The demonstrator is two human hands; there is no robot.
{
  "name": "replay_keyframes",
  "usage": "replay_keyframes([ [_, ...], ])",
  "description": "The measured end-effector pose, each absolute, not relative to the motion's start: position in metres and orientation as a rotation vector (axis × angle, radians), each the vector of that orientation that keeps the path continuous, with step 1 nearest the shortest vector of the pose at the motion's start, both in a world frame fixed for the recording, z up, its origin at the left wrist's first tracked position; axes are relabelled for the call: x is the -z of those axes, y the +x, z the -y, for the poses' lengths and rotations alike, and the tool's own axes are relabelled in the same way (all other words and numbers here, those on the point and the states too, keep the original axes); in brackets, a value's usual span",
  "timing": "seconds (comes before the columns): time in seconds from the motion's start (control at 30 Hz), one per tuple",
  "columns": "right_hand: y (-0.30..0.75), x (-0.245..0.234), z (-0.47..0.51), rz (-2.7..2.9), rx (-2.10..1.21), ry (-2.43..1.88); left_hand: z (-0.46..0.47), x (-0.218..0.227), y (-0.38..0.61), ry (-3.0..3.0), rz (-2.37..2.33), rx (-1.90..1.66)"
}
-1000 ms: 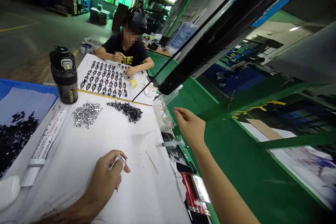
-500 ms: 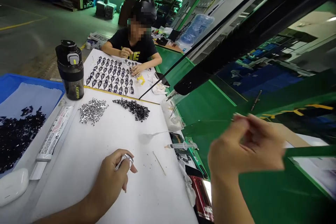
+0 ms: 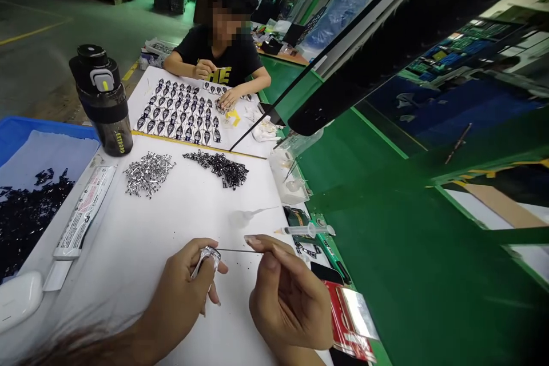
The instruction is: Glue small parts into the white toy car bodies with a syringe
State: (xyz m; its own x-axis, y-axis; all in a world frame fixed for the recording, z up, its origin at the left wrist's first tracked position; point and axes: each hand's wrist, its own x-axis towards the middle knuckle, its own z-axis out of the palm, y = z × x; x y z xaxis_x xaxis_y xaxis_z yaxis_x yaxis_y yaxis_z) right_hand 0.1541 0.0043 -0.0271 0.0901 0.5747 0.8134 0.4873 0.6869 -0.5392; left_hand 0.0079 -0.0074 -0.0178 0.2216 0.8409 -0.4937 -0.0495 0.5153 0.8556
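My left hand (image 3: 182, 280) is closed on a small shiny silver metal piece (image 3: 207, 256), pinched between thumb and forefinger above the white tabletop (image 3: 128, 246). My right hand (image 3: 291, 294) pinches a thin dark stick (image 3: 237, 250). Its far tip reaches the silver piece; whether it touches cannot be made out. Beyond my hands lie a pile of small silver parts (image 3: 148, 174) and a pile of small black parts (image 3: 223, 169). A translucent dropper bottle (image 3: 241, 218) and a syringe (image 3: 306, 230) lie past my right hand.
A dark drink bottle (image 3: 105, 106) and a white tube (image 3: 83, 211) stand and lie on the left, beside a blue tray (image 3: 51, 126) of black parts. A co-worker (image 3: 223, 46) sits across, behind rows of small pieces (image 3: 180, 111). A black lamp-like bar (image 3: 369, 63) slants overhead.
My right hand has come in from the far right to beside my left hand, bringing the thin stick up to the silver piece. My left hand still holds that piece.
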Motion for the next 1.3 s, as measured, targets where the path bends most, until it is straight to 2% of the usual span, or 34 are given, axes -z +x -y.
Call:
replay_keyframes([
  [0.87, 0.149, 0.027, -0.006, 1.445, -0.047, -0.940, 0.006, 0.013, 0.007, 0.789, -1.198, -0.740],
  [0.97, 0.151, 0.019, -0.010, 1.344, 0.104, -0.900, 0.006, 0.014, 0.007, 0.804, -1.188, -0.743],
  [1.07, 0.163, -0.001, -0.020, 1.098, 0.418, -0.824, 0.007, 0.016, 0.007, 0.795, -1.181, -0.745],
  [1.17, 0.192, -0.027, -0.038, 0.932, 0.521, -1.004, 0.008, 0.018, 0.007, 0.751, -1.145, -0.782],
  [1.3, 0.247, -0.039, -0.076, 1.040, 0.310, -1.437, 0.007, 0.016, 0.005, 0.578, -0.994, -0.835],
])
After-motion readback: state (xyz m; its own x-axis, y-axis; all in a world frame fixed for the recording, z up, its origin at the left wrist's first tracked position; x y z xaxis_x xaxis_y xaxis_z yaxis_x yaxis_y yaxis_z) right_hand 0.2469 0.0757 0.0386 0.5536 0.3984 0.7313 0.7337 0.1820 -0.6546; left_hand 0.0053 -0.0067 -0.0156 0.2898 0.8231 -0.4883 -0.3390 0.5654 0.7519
